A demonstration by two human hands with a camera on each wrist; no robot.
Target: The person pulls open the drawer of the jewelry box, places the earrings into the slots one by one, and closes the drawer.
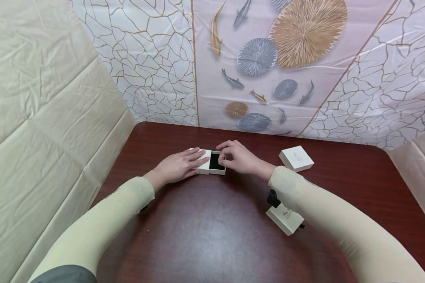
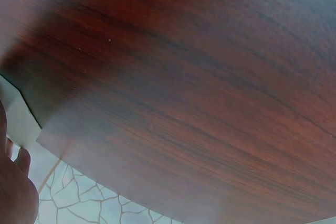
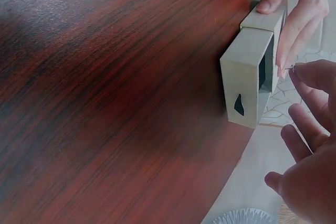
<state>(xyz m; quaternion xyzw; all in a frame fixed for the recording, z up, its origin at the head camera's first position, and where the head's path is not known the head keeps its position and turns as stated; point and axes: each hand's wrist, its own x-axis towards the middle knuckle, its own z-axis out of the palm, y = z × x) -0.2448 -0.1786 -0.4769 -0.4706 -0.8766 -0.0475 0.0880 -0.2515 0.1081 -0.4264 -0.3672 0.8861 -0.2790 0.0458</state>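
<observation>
A small white drawer box [image 1: 217, 171] sits near the far table edge. Its drawer is pulled partly out to the right, showing a black lining [image 1: 215, 160]. My left hand [image 1: 178, 165] holds the sleeve, thumb against the near side and fingers across the top. Over the drawer, my right hand [image 1: 239, 157] pinches a tiny thin object [image 3: 289, 68] between thumb and forefinger; its kind is too small to tell. A black pull tab [image 3: 239, 105] shows on the drawer's end in the right wrist view. The left wrist view catches only part of a hand [image 2: 16, 187].
Another white box [image 1: 296, 158] lies at the back right. A third white box [image 1: 285, 219] with a black tab lies below my right forearm. The dark wooden table [image 1: 198, 236] meets a patterned cloth wall [image 1: 163, 78] at the back.
</observation>
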